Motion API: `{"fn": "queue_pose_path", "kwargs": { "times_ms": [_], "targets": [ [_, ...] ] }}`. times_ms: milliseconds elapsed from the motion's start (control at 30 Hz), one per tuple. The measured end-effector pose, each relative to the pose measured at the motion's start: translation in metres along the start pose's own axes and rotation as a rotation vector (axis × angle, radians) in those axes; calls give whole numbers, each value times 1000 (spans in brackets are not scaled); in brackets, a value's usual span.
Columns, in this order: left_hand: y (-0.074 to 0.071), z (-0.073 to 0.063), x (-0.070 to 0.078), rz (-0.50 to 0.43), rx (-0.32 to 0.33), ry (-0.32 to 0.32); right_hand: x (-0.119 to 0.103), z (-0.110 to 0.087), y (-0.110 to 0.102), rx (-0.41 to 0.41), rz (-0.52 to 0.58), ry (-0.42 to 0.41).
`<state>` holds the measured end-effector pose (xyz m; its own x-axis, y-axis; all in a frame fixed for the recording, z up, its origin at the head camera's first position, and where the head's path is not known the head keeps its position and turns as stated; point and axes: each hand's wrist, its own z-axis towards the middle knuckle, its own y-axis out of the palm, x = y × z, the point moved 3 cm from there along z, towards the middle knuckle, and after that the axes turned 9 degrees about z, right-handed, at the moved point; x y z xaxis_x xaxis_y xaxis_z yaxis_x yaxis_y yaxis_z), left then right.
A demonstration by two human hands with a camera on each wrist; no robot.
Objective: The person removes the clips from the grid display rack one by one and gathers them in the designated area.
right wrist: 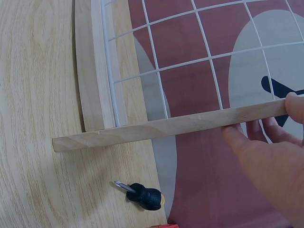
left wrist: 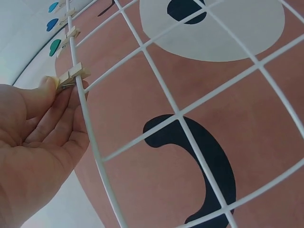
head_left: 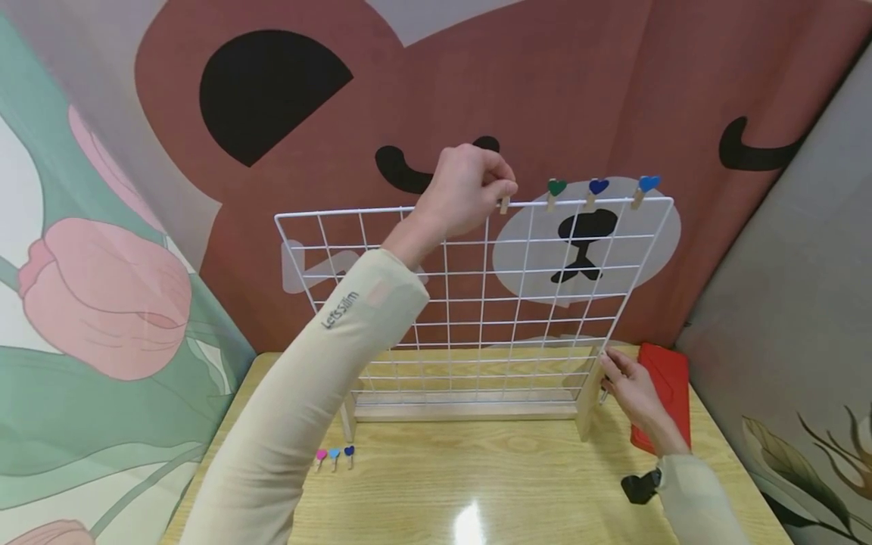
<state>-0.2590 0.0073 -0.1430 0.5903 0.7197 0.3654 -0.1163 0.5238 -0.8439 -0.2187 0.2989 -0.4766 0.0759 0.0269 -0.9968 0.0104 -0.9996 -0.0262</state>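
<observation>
My left hand pinches a small wooden clothespin at the top wire of a white wire grid. In the left wrist view, the clothespin's jaws straddle that wire. Farther right along the same wire are clipped clothespins with a green heart, a dark blue heart and a lighter blue heart. My right hand grips the wooden side post of the grid's stand, thumb on one side and fingers on the other. The held clothespin's heart is hidden by the fingers.
Three heart clothespins, pink, light blue and dark blue, lie on the wooden table at front left. A stubby screwdriver lies beside the post. A red case is at the right. Printed curtains stand behind.
</observation>
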Motion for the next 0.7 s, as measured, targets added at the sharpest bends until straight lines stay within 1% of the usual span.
{"fn": "queue_pose_path", "kwargs": {
  "times_ms": [167, 367, 433, 500, 600, 700],
  "targets": [
    [1, -1, -3, 1, 28, -4, 1, 1, 1, -5, 11, 10],
    [-4, 0, -4, -23, 115, 3, 1, 3, 2, -7, -1, 6],
    [-6, -1, -5, -37, 133, 10, 1, 3, 2, -9, 2, 5],
    [-6, -4, -5, -60, 138, 22, 1, 4, 2, -13, 6, 8],
    [-7, -10, -7, -120, 153, 47, 2, 2, 0, -12, -8, 4],
    [-13, -17, -8, -181, 163, 59, 1, 2, -2, -11, -22, -1]
  ]
}}
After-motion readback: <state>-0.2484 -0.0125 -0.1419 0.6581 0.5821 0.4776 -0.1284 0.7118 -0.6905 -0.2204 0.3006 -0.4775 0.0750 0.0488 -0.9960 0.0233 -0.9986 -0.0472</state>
